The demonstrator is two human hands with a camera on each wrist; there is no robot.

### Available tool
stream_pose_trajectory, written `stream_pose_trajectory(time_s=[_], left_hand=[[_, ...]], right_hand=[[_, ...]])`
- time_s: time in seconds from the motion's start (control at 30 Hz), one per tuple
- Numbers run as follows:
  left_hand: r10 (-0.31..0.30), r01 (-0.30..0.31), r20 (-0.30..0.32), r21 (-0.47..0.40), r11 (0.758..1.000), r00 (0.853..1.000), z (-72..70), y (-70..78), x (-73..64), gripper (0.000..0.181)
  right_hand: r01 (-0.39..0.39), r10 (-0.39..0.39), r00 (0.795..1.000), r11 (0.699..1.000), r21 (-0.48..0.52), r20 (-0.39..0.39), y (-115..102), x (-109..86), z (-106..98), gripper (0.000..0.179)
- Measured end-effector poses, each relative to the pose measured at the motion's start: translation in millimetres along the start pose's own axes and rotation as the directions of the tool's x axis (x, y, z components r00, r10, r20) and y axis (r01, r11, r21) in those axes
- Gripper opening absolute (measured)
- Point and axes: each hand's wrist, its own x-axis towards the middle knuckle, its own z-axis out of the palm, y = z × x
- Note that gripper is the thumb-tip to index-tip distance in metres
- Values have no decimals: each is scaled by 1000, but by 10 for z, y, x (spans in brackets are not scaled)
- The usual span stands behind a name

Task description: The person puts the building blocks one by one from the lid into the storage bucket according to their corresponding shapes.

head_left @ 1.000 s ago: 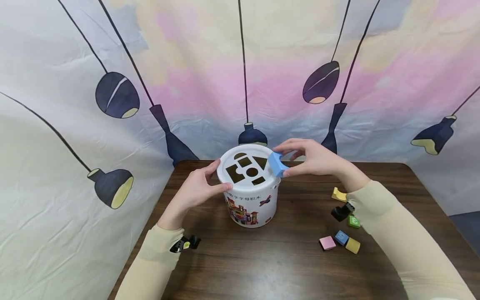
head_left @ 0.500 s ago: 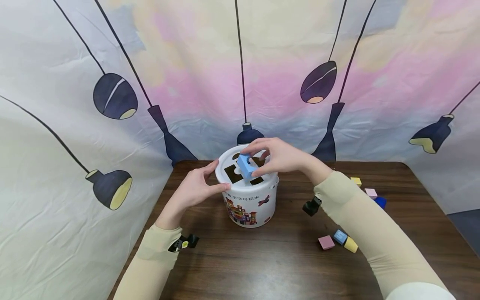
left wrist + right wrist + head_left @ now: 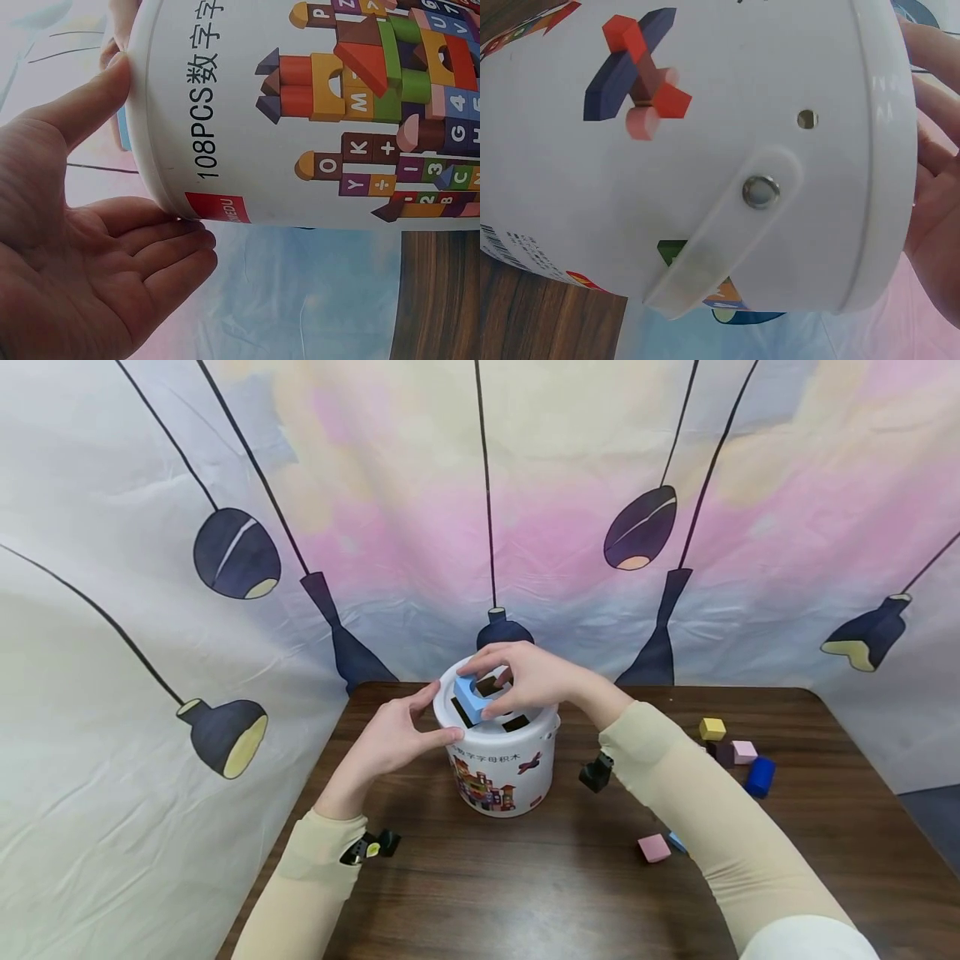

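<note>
A white bucket (image 3: pixel 536 785) stands upright near the table's far edge, printed with block pictures. Its white lid (image 3: pixel 506 737) has several shaped holes, some hidden behind my right hand (image 3: pixel 536 678). That hand pinches a light blue block with an arched cut-out (image 3: pixel 467 702) between thumb and fingers, tilted over the hole at the lid's left; whether it has entered the hole cannot be told. My left hand (image 3: pixel 386 742) rests on the bucket's left rim, thumb at the front and fingers at the side. The left wrist view shows those fingers (image 3: pixel 176 259) nearly straight against the rim.
On the table (image 3: pixel 480 885) at the right lie a yellow block (image 3: pixel 712 729), a light pink block (image 3: pixel 744 752), a dark blue cylinder (image 3: pixel 761 777) and a pink block (image 3: pixel 654 848). The right forearm covers others. A white handle (image 3: pixel 720 232) hangs on the bucket's side.
My right hand has carried the blue arched block leftward from the lid's right edge to its left hole. The left hand has stayed on the rim.
</note>
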Motion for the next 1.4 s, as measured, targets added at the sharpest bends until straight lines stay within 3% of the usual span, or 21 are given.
stream_pose_trajectory(time_s=[0.73,1.4], left_hand=[[-4,4,-12,5,1000,1000,17,1,5,102],[5,-5,-8,0,1000,1000,10,-8,-10,101]], right_hand=[[-70,72,997,996,-50,41,7,91,97,66],[-60,63,997,997,-52,45,56,92,123,68]])
